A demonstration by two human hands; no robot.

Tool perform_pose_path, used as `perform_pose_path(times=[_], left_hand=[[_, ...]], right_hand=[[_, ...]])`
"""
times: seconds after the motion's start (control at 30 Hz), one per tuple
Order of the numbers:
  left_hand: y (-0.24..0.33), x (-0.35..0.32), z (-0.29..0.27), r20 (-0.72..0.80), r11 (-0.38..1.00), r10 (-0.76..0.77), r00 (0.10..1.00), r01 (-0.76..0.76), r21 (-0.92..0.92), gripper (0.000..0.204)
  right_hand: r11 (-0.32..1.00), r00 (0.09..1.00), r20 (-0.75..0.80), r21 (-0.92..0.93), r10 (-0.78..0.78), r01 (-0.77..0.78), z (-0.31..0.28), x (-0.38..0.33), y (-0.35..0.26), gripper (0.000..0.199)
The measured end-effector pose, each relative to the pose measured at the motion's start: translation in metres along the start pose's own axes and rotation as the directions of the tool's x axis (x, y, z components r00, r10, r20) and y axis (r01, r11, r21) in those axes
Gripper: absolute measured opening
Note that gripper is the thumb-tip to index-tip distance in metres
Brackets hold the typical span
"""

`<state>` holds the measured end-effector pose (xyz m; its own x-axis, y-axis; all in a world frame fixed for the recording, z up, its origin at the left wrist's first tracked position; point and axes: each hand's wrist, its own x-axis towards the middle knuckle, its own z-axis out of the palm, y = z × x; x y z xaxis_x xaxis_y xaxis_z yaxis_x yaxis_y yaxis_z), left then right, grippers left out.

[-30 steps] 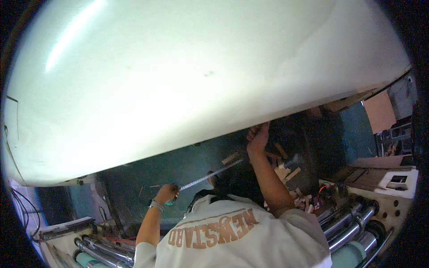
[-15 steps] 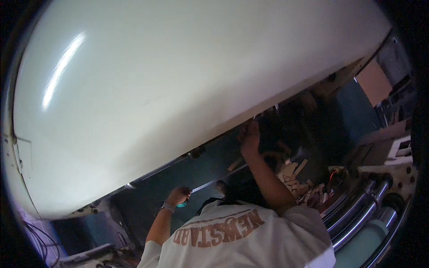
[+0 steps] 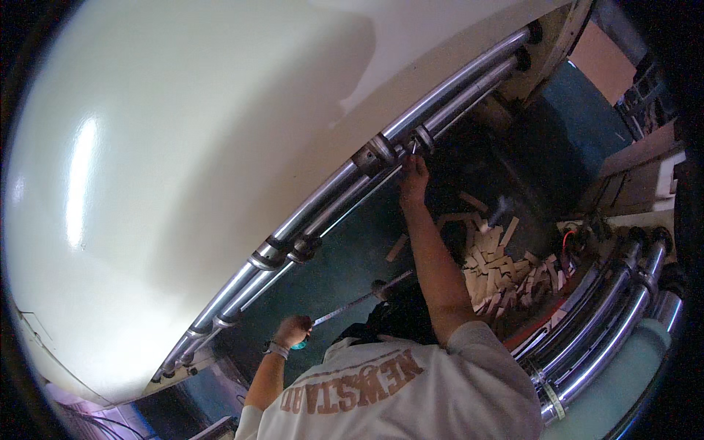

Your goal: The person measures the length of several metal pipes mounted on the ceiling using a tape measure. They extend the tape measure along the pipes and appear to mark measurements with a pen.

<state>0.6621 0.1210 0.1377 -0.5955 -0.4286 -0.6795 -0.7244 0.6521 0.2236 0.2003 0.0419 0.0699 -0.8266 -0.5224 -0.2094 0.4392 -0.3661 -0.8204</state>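
Note:
My left hand (image 3: 293, 330) is closed around a teal tape measure (image 3: 303, 342), low in front of my body. Its pulled-out blade (image 3: 343, 308) slants up to the right and passes beyond my dark trousers. My right hand (image 3: 414, 178) is raised to a row of shiny metal shafts (image 3: 323, 194). Its fingers are pinched on a thin, bright metal tool (image 3: 415, 149), whose kind is too small to make out. The tool's tip is at a dark collar (image 3: 423, 139) on a shaft; whether it sits in the collar cannot be told.
A large cream machine cover (image 3: 183, 161) overhangs the shafts. Many cardboard scraps (image 3: 495, 268) lie heaped on the floor to the right. More chrome rollers (image 3: 609, 330) run along the lower right, beside a pale green roller (image 3: 616, 381). A brown board (image 3: 603, 62) stands at the far right.
My view has shifted, so the shafts under the cover now show along their length. My right hand stays raised at them, and my left hand still holds the tape measure.

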Motion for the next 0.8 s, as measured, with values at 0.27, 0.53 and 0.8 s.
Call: perform_pose_path(times=[0.27,0.53,0.8], left_hand=[[0.0,0.006,0.011,0.014,0.996,0.084,0.996,-0.083,-0.037,0.011],[0.021,0.018,0.001,0.068,0.989,-0.092,0.993,0.099,-0.111,0.011],[0.018,0.044,0.006,-0.037,0.994,0.108,0.993,-0.107,0.031,0.013]], right_hand=[[0.971,0.979,-0.189,0.236,0.07,-0.024,0.044,0.0,-0.005,0.015],[0.909,0.973,0.093,0.346,0.212,-0.231,0.012,-0.003,-0.015,0.017],[0.827,0.886,0.392,-0.389,-0.249,0.405,-0.093,0.093,0.048,0.018]])
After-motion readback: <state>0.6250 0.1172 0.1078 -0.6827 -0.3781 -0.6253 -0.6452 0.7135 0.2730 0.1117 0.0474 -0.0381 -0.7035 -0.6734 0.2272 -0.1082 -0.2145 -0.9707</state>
